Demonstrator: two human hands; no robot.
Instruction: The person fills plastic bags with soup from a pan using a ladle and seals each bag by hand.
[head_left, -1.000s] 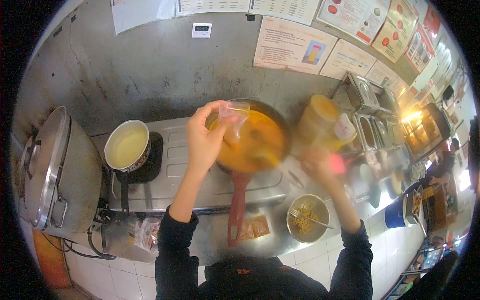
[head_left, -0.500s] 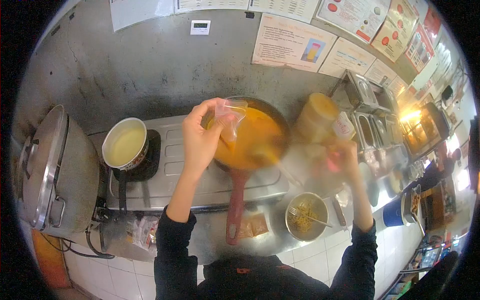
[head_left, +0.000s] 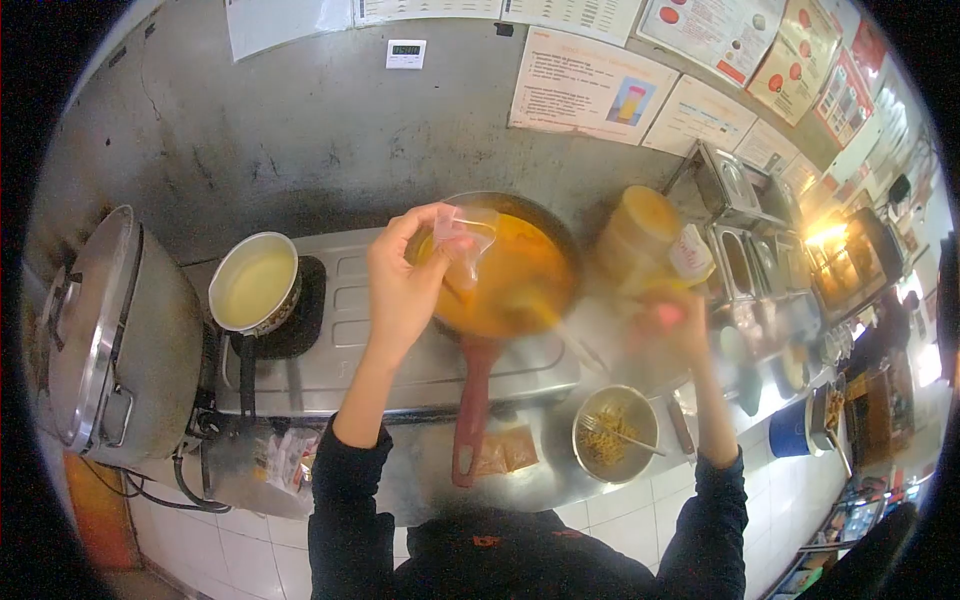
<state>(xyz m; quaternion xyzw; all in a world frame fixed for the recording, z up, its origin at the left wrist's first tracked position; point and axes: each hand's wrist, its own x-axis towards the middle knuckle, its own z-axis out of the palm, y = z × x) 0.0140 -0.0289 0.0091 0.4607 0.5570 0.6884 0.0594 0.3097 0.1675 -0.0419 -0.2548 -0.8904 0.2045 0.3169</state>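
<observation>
My left hand (head_left: 405, 285) pinches a small clear plastic bag (head_left: 465, 240) by its edge, holding it tilted above a pan (head_left: 573, 250) of orange sauce (head_left: 515, 260). The bag's lower end hangs over the sauce. Right of the pan, steam blurs my right hand (head_left: 675, 315); its fingers look curled round something with a pinkish-red part, whose kind I cannot make out. A utensil with a pale handle (head_left: 580, 345) leans in the pan. The pan's dark red handle (head_left: 472, 420) points toward me.
A pot of pale yellow liquid (head_left: 254, 285) stands on the left burner, beside a large lidded metal pot (head_left: 150, 350). A bowl of noodles with a fork (head_left: 610, 440) sits near the counter's front edge, right of flat brown packets (head_left: 505, 452). A cloudy tub (head_left: 635, 228) stands behind my right hand.
My right hand has shifted slightly left and down, with the pinkish-red part still at it. My left hand keeps the bag over the pan, almost unmoved. The view has shifted slightly.
</observation>
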